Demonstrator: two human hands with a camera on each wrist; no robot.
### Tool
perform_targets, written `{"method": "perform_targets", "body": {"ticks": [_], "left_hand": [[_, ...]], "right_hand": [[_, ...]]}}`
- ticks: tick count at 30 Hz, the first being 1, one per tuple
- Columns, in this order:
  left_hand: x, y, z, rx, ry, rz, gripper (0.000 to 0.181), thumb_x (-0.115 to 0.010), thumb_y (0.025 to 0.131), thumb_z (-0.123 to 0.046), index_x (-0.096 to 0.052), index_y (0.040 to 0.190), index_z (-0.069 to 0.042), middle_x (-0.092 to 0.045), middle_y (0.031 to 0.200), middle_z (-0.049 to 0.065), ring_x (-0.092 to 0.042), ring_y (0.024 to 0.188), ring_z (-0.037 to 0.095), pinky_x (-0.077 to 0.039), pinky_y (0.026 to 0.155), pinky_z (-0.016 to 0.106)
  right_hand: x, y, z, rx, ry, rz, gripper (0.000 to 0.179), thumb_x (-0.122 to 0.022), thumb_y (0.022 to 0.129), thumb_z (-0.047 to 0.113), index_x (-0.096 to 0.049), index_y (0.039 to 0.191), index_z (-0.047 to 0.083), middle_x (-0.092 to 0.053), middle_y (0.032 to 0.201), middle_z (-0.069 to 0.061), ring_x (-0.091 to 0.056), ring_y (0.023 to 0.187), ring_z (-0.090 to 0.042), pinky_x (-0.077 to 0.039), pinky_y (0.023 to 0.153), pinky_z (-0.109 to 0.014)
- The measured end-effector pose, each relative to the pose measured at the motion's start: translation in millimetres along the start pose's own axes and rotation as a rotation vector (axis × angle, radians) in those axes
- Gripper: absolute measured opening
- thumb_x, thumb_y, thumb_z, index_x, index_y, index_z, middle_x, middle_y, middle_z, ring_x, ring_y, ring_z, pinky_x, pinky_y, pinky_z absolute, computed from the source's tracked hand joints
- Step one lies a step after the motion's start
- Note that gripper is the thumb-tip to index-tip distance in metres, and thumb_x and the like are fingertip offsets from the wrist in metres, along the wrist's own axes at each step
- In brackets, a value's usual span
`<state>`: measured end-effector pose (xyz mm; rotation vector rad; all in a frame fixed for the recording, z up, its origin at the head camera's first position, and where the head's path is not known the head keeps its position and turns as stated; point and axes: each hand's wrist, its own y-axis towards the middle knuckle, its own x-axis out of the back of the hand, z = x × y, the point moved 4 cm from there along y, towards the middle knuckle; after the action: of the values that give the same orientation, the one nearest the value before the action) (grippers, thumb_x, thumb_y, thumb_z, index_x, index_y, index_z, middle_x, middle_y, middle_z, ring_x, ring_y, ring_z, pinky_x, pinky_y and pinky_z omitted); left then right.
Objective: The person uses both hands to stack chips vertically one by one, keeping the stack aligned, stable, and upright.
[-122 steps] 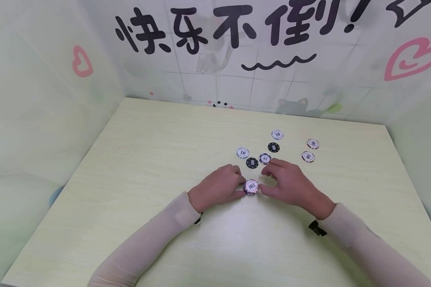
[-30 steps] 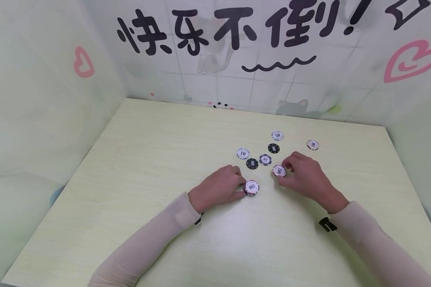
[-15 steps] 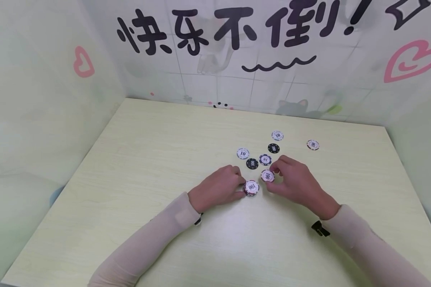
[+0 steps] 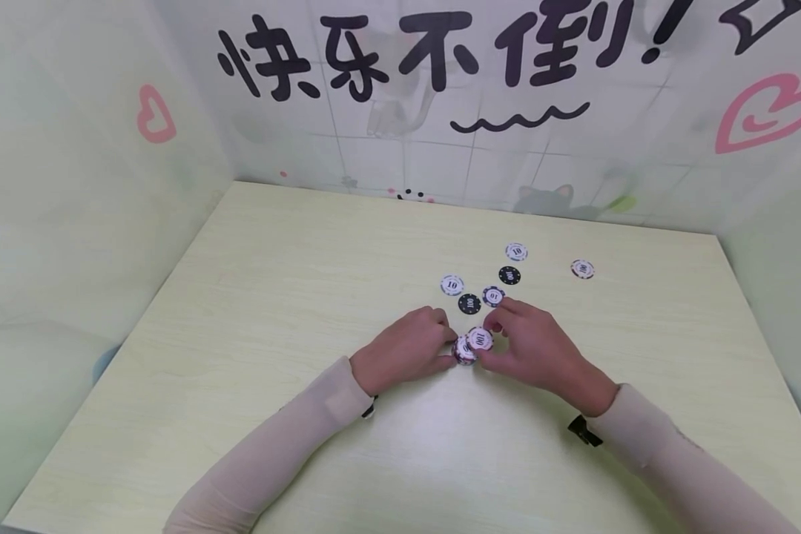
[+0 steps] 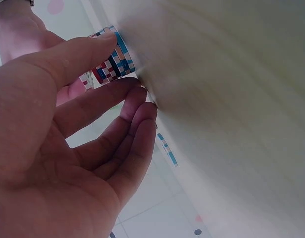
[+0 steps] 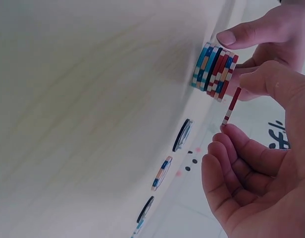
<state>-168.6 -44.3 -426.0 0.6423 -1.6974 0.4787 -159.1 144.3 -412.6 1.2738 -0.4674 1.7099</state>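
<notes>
A short stack of poker chips [image 4: 463,354] stands on the table, its edges striped in several colours in the right wrist view. My left hand [image 4: 403,348] steadies it, thumb on one side and forefinger on the other. Between the thumb and forefinger of my right hand [image 4: 537,352] is a single white-faced 100 chip [image 4: 480,339]. From the head, that chip overlaps the right part of the stack's top. The right wrist view has this chip [image 6: 231,106] edge-on, red and white, a small gap from the stack [image 6: 214,72].
Just beyond the hands lie a black 100 chip [image 4: 469,304], a white 10 chip [image 4: 452,285] and a dark-edged 10 chip [image 4: 493,297]. Farther back are another black chip [image 4: 509,275] and a 10 chip [image 4: 516,252]. One 100 chip [image 4: 582,268] lies to the right. A printed curtain [image 4: 407,163] borders the table.
My right hand has picked up the nearer of two 100 chips at the right and carried it left to the stack. The left hand has stayed at the stack.
</notes>
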Motion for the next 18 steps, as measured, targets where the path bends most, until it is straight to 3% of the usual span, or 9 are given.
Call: {"method": "perform_targets", "body": {"ticks": [18], "left_hand": [[1.3, 0.3, -0.5, 0.006, -0.008, 0.0, 0.024, -0.086, 0.099, -0.028, -0.086, 0.11, -0.007, -0.078, 0.103, 0.009, -0.071, 0.095, 0.023, -0.057, 0.086, 0.033]], "right_hand": [[-8.5, 2.6, 9.6, 0.059, -0.029, 0.007, 0.024, -0.09, 0.086, 0.027, -0.077, 0.094, 0.008, -0.065, 0.091, 0.0, -0.059, 0.077, -0.015, -0.056, 0.07, -0.034]]}}
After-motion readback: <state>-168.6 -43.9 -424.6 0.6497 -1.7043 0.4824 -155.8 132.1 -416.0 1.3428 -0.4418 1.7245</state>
